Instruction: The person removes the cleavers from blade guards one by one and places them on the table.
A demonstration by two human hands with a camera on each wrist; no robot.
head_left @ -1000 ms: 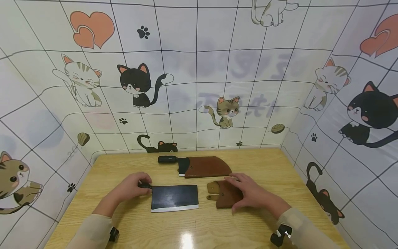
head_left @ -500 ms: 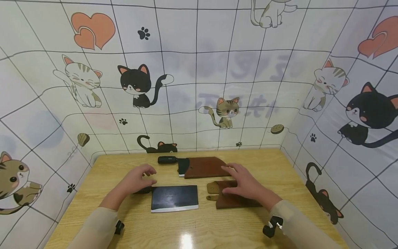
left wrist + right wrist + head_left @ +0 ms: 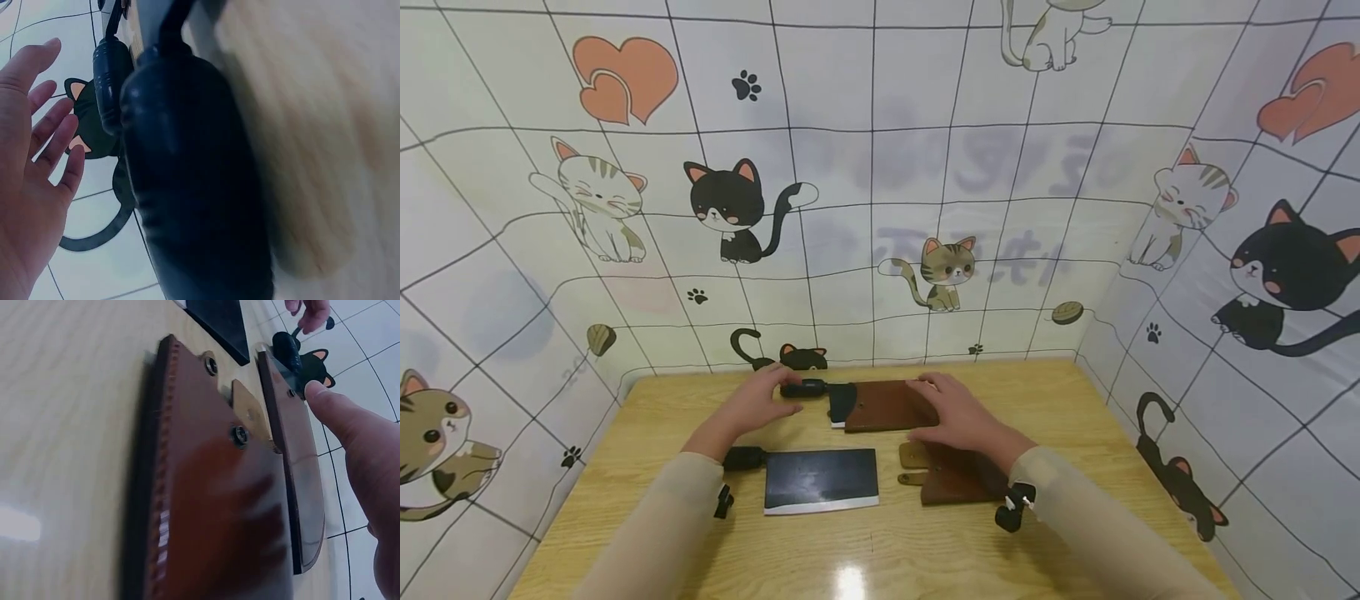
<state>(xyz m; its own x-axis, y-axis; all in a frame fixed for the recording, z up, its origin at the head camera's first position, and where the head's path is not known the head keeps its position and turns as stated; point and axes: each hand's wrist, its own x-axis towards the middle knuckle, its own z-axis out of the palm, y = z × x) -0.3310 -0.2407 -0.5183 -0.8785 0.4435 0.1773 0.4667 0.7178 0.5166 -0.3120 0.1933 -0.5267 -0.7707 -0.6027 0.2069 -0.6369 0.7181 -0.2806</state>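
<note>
At the back of the table a cleaver with a black handle (image 3: 805, 388) lies in a brown leather sheath (image 3: 883, 407). My left hand (image 3: 748, 410) is beside that handle, its fingers relaxed and apart in the left wrist view. Over the right end of this sheath hangs my right hand (image 3: 961, 417), thumb and fingers spread; whether it touches the leather cannot be told. Nearer to me lies a bare cleaver (image 3: 820, 479) with a dark, broad blade. Right of it is a second brown sheath (image 3: 212, 487) with tan snap straps, partly hidden by my right hand and wrist in the head view.
The wooden table (image 3: 880, 554) ends at a cat-patterned cloth wall (image 3: 842, 208) at the back, with similar cloth on both sides. The bare cleaver's black handle (image 3: 194, 169) lies below my left wrist.
My left hand has let go of the bare cleaver and moved up and right to the sheathed one's handle. My right hand has left the near sheath and moved back-left over the far one.
</note>
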